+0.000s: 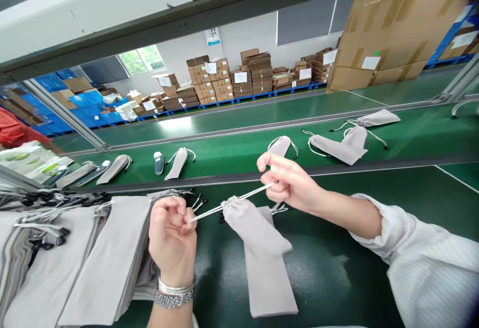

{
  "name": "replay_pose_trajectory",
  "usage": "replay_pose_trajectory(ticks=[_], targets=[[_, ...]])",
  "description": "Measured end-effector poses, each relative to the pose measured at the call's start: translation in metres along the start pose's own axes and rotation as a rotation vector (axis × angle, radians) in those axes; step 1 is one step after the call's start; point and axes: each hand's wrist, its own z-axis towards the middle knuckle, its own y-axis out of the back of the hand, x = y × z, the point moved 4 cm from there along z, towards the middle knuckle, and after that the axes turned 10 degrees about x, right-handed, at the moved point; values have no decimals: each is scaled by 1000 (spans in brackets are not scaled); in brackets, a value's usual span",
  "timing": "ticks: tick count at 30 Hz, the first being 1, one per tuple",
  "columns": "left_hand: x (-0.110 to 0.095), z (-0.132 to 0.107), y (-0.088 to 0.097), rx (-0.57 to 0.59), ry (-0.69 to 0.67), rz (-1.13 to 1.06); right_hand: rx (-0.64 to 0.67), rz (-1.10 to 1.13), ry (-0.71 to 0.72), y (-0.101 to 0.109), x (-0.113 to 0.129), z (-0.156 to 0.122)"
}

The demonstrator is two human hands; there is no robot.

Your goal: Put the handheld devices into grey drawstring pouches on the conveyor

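Observation:
A grey drawstring pouch [254,225] hangs between my hands, its gathered mouth pulled tight on white cords. My left hand [172,235] is closed on one end of the drawstring [209,212]. On the other side my right hand [290,180] grips the opposite cord end, fingers curled. Under the hanging pouch, another grey pouch [271,288] lies flat on the green table [337,278]. What is inside the hanging pouch cannot be seen.
Stacks of grey pouches [108,258] with black cord stoppers lie at the left. Beyond a dark rail, a green conveyor [228,153] carries several pouches [340,146] and a small dark blue device [158,163]. A metal post [67,113] stands at left.

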Motion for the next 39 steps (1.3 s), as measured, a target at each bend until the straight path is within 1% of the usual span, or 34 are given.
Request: replay_pose_trajectory(ticks=[2,4,5,6,8,10,12,14,16,17,19,21,24,28,31,34,36,39], targets=[[2,1,-1,22,-25,3,-40,51,35,-1,13,1],[15,-1,-7,92,-2,110,-133,37,99,3,28,6],[24,-4,-10,135,14,214,-192,10,158,6,35,11],[34,-7,-14,180,28,358,-251,-31,234,11,43,17],[51,-13,-21,304,11,683,-348,-154,394,21,56,33],[66,-19,-27,468,-33,964,-382,-318,506,31,61,55],[77,-25,-30,606,-59,1167,-352,-507,523,40,53,80],[83,-27,-30,661,-56,1320,-281,-693,445,49,34,108],[85,-27,-28,664,-40,1434,-187,-869,289,55,5,133],[85,-26,-27,658,-34,1474,-131,-956,189,57,-12,144],[84,-25,-26,651,-32,1524,-17,-1109,3,57,-46,165],[83,-25,-25,650,-41,1550,79,-1205,-113,51,-76,185],[85,-26,-25,645,-72,1572,186,-1264,-167,37,-112,218],[89,-28,-27,639,-115,1593,272,-1346,-215,16,-149,267],[93,-29,-26,613,-84,1586,275,-1390,-258,4,-171,301],[97,-29,-24,572,-50,1532,218,-1405,-328,-3,-189,326],[98,-29,-23,564,-54,1456,155,-1395,-374,-4,-197,336],[98,-30,-20,560,-69,1359,42,-1356,-434,0,-203,344]])
